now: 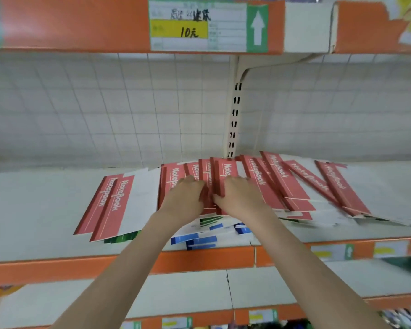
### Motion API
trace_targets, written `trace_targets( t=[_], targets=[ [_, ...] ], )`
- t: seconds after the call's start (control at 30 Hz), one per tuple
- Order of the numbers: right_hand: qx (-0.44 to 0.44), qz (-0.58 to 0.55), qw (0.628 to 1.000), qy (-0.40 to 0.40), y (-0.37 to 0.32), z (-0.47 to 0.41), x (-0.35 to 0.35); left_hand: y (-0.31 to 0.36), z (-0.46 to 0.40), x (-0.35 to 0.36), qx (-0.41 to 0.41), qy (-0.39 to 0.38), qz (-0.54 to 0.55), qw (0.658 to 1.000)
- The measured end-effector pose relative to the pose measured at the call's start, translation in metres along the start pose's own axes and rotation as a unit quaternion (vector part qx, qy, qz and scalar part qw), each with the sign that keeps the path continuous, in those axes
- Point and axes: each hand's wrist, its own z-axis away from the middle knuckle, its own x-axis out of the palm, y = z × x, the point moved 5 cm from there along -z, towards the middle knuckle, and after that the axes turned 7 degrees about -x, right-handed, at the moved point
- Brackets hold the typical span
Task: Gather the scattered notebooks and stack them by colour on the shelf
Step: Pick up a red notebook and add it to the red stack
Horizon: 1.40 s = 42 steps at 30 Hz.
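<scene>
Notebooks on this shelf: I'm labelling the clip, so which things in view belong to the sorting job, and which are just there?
Part of the job:
- red-and-white notebooks, fanned out
- red-and-white pair, lying apart at the left
- blue-striped notebooks, underneath
- green-striped notebooks, underneath
- left hand and right hand, both on the red pile
- white shelf

Just there:
- yellow price label
- white slotted upright

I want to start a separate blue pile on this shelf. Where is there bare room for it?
Bare shelf lies left of the two red notebooks, out to the frame edge. A smaller patch sits far right, behind the fanned red notebooks. The middle is crowded: both hands rest on overlapping red covers, blue notebooks beneath.
</scene>
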Motion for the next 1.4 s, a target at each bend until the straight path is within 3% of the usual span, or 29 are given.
trace_targets(
  t=[0.3,0.5,0.63,0.73,0.83,0.87,0.9,1.0,1.1,1.17,1.27,1.4],
  targets=[
    [0.04,-0.002,0.999,-0.022,-0.005,-0.013,-0.001,-0.012,-0.008,0.003,0.045,0.002,0.056,0.997],
    [0.03,-0.027,0.999,-0.023,-0.004,-0.015,-0.005,-0.02,-0.022,0.005,0.041,0.006,0.101,0.994],
    [-0.001,-0.067,0.998,0.011,-0.021,-0.018,-0.007,-0.02,-0.031,0.007,0.001,0.011,0.186,0.982],
    [0.011,-0.146,0.989,0.034,-0.033,-0.027,-0.008,-0.029,-0.035,0.003,-0.092,0.021,0.336,0.937],
    [0.013,-0.243,0.969,0.044,-0.038,-0.035,-0.009,-0.032,-0.036,0.005,-0.183,-0.078,0.541,0.817],
    [0.01,-0.262,0.965,0.034,-0.038,-0.037,-0.009,-0.032,-0.035,0.006,-0.205,-0.102,0.574,0.786],
    [0.004,-0.283,0.959,0.016,-0.037,-0.038,-0.008,-0.033,-0.035,0.006,-0.22,-0.115,0.578,0.777],
    [0.001,-0.291,0.957,-0.004,-0.021,-0.035,-0.008,-0.038,-0.037,0.006,-0.233,-0.098,0.546,0.799],
    [0.069,-0.088,0.991,0.074,0.013,-0.029,-0.022,-0.046,-0.037,0.0,-0.245,-0.049,0.504,0.827],
    [0.133,-0.011,0.99,0.05,0.032,-0.023,-0.025,-0.051,-0.036,-0.003,-0.249,-0.026,0.492,0.834],
    [0.175,0.031,0.984,-0.004,0.043,-0.018,-0.021,-0.053,-0.037,-0.001,-0.252,-0.023,0.483,0.838],
    [0.165,0.052,0.985,0.02,0.039,-0.021,-0.024,-0.048,-0.035,0.008,-0.258,-0.038,0.473,0.842]
  ],
)
